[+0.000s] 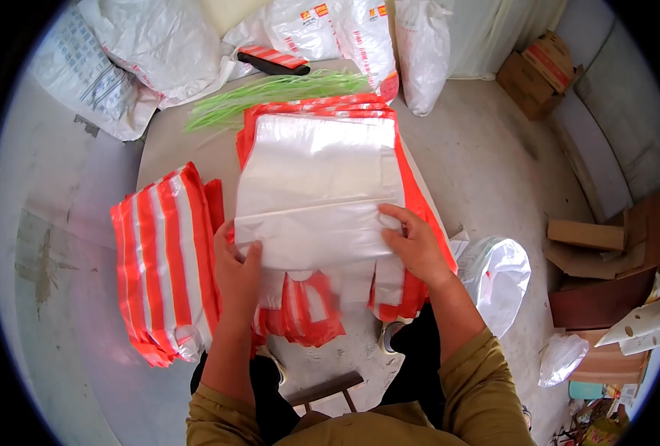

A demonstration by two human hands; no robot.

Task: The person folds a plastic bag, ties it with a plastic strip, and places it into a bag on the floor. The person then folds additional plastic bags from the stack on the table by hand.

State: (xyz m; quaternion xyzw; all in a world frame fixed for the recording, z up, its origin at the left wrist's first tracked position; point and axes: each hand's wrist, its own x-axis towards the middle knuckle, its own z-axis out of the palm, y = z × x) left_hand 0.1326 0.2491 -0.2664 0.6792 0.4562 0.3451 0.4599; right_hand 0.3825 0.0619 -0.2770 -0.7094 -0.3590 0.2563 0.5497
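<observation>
A stack of white plastic carrier bags (315,163) lies flat on a pile of red-and-white striped plastic bags (423,201), with a fold line running across its front part. My left hand (238,264) grips the left edge near the front, thumb on top and the other fingers hidden underneath. At the right edge my right hand (417,241) holds the same bags, thumb and forefinger pressed on the top. Handle ends of the white and striped bags hang below the hands at the front edge.
Another striped stack (159,260) stands at the left edge. Behind lie green plastic strips (270,97) and a dark roll-like thing with striped plastic (274,61). Full white sacks (159,44) line the back. Cardboard boxes (538,74) and a clear plastic bag (497,282) are on the right.
</observation>
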